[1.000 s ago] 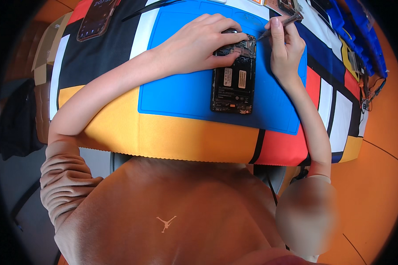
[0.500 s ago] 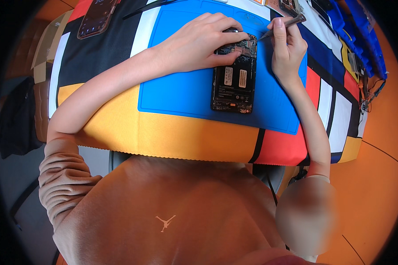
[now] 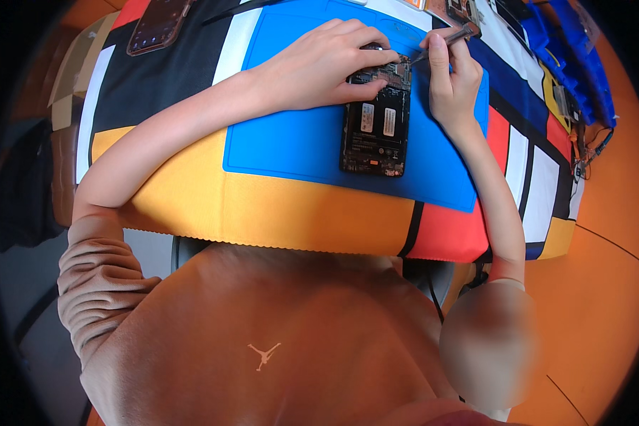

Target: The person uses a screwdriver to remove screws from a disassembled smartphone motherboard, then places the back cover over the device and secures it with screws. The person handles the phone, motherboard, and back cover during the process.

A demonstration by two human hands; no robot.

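Observation:
An opened black phone (image 3: 373, 145), with exposed boards and two pale labels, lies on a blue mat (image 3: 284, 145). My left hand (image 3: 337, 64) grips the phone's upper part, thumb and fingertips bent onto the exposed board. My right hand (image 3: 453, 85), just to the right, holds a slim metal pen-like tool (image 3: 461, 34) slanting down to the phone's top right corner. Whether the tip touches the board is too small to tell.
The patterned table cover (image 3: 312, 216) lies under the mat. A second phone (image 3: 156, 25) and dark slim tools are at the upper left. Blue bins (image 3: 589, 78), loose electronics and wires line the right edge. A cardboard box (image 3: 71, 71) stands at the left.
My right hand and tool have shifted slightly left, the tip nearer the phone's corner. The whole view has shifted a little. My left hand keeps the same hold.

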